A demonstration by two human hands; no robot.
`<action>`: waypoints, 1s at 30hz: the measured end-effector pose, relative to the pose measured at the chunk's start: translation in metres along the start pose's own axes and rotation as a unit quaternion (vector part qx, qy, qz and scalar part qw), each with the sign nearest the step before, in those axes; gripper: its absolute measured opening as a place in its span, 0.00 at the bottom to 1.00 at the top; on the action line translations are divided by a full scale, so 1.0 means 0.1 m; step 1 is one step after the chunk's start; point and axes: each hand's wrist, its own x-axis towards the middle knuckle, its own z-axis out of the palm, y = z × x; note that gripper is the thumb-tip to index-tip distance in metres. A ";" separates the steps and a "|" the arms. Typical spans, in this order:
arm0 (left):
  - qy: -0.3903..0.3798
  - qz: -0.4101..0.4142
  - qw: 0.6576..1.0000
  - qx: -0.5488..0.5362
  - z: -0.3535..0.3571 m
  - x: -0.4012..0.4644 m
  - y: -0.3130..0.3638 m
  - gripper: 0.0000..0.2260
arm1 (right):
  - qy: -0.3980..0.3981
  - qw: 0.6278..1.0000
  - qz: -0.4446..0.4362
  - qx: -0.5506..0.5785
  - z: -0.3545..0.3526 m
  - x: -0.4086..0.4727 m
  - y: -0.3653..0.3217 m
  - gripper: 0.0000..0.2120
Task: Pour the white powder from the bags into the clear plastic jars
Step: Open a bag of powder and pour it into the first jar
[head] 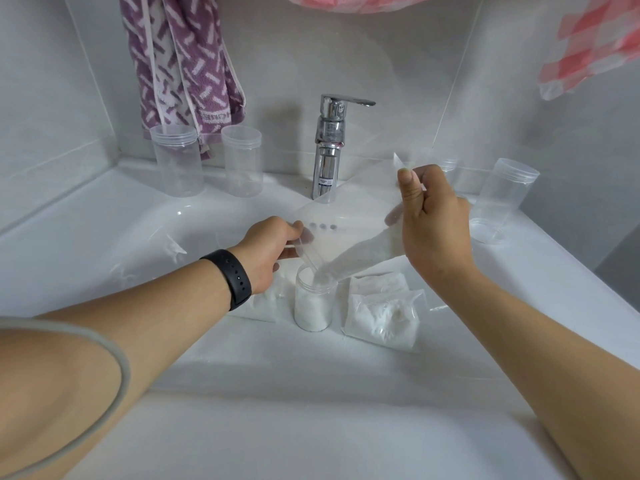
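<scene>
Pouring in progress, centre of the frame; the left hand (277, 242) pinches the lower mouth edge of a clear bag (349, 220), while the right hand (431, 220) grips its raised far end between thumb and curled fingers, so that the bag slopes down toward a small open jar (313, 303) standing in the white sink (311, 427). White powder (360, 256) lies along the bag's lower edge and runs into the jar's mouth; the jar appears roughly two-thirds full, so this pour is judged well advanced but unfinished. Remaining work, as far as visible: two filled bags (384, 315) lie just right of the jar, and another bag (265, 301) lies partly hidden under the left wrist; two tall empty jars (180, 161) stand at upper left beside the tap (329, 147), and a further empty jar (502, 192) leans at centre right with its lid (488, 230) beside it. Judged overall: early to middle stage.
</scene>
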 end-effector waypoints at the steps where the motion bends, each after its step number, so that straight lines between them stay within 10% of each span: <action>1: 0.002 0.000 1.000 -0.002 -0.01 -0.01 0.00 0.13 | -0.002 1.000 0.000 0.001 0.00 0.00 -0.01 0.17; 30: 0.000 -0.011 1.000 -0.030 -0.02 -0.01 0.00 0.11 | -0.015 0.999 -0.008 -0.040 0.02 0.04 0.11 0.23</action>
